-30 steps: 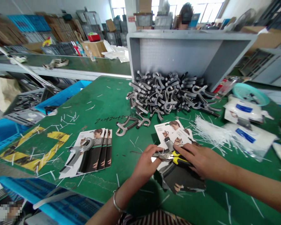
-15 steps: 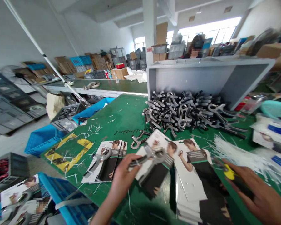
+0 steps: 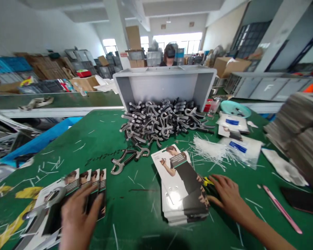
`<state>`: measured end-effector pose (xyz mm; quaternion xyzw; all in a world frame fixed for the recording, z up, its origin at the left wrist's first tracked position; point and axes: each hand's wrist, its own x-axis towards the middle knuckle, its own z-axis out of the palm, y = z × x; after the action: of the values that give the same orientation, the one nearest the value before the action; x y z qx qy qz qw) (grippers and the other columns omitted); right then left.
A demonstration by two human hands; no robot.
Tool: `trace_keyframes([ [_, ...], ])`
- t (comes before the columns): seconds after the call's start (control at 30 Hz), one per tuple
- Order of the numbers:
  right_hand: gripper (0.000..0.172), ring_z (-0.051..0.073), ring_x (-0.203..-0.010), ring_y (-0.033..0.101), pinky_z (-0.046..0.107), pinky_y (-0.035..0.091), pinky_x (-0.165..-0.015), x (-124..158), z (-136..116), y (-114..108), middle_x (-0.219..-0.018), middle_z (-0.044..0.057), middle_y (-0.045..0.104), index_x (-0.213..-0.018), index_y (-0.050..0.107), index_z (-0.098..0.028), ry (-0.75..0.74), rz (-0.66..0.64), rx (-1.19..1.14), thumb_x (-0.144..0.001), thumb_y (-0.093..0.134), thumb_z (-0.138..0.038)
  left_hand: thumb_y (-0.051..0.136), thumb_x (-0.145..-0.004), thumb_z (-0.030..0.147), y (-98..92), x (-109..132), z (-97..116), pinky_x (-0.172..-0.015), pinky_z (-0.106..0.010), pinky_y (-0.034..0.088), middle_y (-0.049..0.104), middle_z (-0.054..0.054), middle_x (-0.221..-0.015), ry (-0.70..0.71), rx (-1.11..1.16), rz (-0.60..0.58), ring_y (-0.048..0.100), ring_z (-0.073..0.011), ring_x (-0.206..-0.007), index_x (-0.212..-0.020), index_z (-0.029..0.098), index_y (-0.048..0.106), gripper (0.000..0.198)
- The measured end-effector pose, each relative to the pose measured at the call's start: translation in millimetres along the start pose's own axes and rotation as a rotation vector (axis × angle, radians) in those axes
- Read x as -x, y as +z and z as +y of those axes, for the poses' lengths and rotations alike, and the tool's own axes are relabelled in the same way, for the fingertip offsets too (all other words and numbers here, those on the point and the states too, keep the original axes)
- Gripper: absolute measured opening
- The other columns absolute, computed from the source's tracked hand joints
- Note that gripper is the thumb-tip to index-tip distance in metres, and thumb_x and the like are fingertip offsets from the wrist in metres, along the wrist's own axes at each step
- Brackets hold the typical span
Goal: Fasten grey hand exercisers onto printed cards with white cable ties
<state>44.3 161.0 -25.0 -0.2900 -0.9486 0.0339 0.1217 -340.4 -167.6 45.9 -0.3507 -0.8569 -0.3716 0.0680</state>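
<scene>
My left hand (image 3: 79, 215) is over a row of overlapping printed cards (image 3: 95, 175) at the table's left, thumb and fingers apart; slight blur softens it. A grey-and-black hand grip exerciser (image 3: 52, 199) lies on the front card, left of that hand. My right hand (image 3: 226, 194) is wrapped round yellow-and-black pliers (image 3: 208, 182), their jaws hidden, beside a stack of printed cards (image 3: 176, 173). Two loose hand grip exercisers (image 3: 120, 163) lie between the row and the stack.
Behind is a heap of hand grip exercisers (image 3: 161, 121) spilling from a tipped grey crate (image 3: 161, 83). White cable ties (image 3: 211, 147), bags (image 3: 242, 149), a pink cutter (image 3: 281, 208) and a black phone-like slab (image 3: 302, 199) lie right. A person (image 3: 169, 57) is beyond the crate.
My left hand has carried a card with a hand grip exerciser left to the row and its fingers have opened. The view has turned right; my right hand keeps the pliers.
</scene>
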Motion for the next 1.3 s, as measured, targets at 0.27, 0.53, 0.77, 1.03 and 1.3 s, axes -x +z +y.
trace_keyframes([
  [0.27, 0.032, 0.020, -0.101, 0.065, 0.033, 0.053, -0.087, -76, 41, -35, -0.121, 0.012, 0.059, -0.121, 0.063, -0.019, 0.034, -0.179, -0.175, -0.098, 0.048, -0.037, 0.074, -0.076, 0.043, 151.9, -21, 126, -0.096, -0.044, 0.049, 0.062, -0.018, -0.128, -0.298, 0.782, -0.408, 0.063, -0.0289, -0.111, -0.130, 0.014, 0.054, 0.064],
  [0.53, 0.016, 0.022, -0.084, 0.066, 0.030, 0.048, -0.069, -111, 49, 3, -0.101, 0.016, 0.061, -0.097, 0.064, -0.009, 0.189, -0.217, 0.002, -0.092, 0.049, -0.012, 0.071, -0.080, 0.044, 165.6, -20, 128, -0.093, -0.038, 0.051, 0.062, -0.011, -0.130, -0.400, 0.919, -0.511, 0.064, -0.0264, -0.109, -0.129, 0.021, 0.058, 0.056],
  [0.77, 0.011, 0.018, -0.075, 0.064, 0.026, 0.043, -0.066, -124, 72, -10, -0.085, 0.009, 0.068, -0.088, 0.064, -0.014, 0.189, -0.280, -0.071, -0.086, 0.054, -0.019, 0.073, -0.078, 0.045, 163.8, -19, 129, -0.087, -0.034, 0.053, 0.062, -0.011, -0.130, -0.465, 0.947, -0.507, 0.066, -0.0238, -0.102, -0.128, 0.021, 0.058, 0.058],
  [1.03, 0.022, 0.018, -0.066, 0.064, 0.027, 0.044, -0.059, -116, 101, -29, -0.077, 0.005, 0.070, -0.088, 0.065, -0.017, 0.317, -0.238, -0.129, -0.090, 0.048, -0.031, 0.073, -0.078, 0.046, 159.3, -22, 128, -0.082, -0.032, 0.054, 0.062, -0.011, -0.131, -0.478, 0.948, -0.544, 0.067, -0.0216, -0.094, -0.129, 0.021, 0.058, 0.058],
  [1.3, 0.025, 0.021, -0.082, 0.063, 0.030, 0.046, -0.065, -72, 72, -9, -0.104, 0.011, 0.063, -0.105, 0.063, -0.019, 0.277, -0.201, -0.057, -0.095, 0.041, -0.021, 0.074, -0.076, 0.046, 161.6, -21, 125, -0.074, -0.030, 0.054, 0.064, -0.010, -0.123, -0.522, 0.943, -0.533, 0.067, -0.0180, -0.081, -0.128, 0.020, 0.058, 0.060],
])
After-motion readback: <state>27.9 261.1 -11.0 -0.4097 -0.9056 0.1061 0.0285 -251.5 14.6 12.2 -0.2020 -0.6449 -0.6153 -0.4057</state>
